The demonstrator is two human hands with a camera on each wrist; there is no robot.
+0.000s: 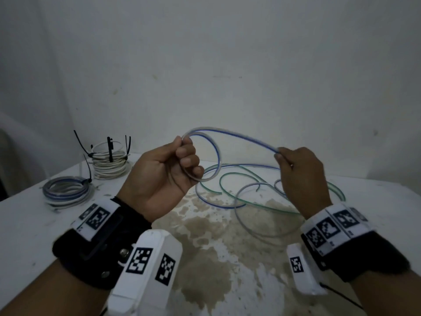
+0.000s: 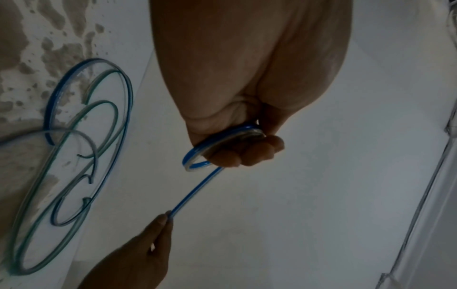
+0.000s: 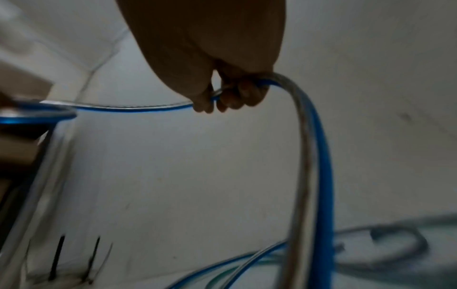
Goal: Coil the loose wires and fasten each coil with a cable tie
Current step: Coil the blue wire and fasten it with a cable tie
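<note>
My left hand (image 1: 182,156) is raised over the table and grips a small loop of a clear wire with a blue stripe (image 1: 232,135); the same loop (image 2: 197,154) shows against its curled fingers in the left wrist view. My right hand (image 1: 282,156) pinches that wire further along, so a stretch arcs between both hands. From the right hand (image 3: 217,99) the blue-striped wire (image 3: 319,156) hangs down to the table. A green-striped wire (image 1: 257,179) lies loose on the table below.
A tied blue-and-clear coil (image 1: 66,192) lies at the left of the white table (image 1: 376,220). Behind it stands a stack of white coils (image 1: 109,163) with black cable ties (image 1: 110,149) sticking up. A brown stain (image 1: 205,226) covers the table's middle. A wall is close behind.
</note>
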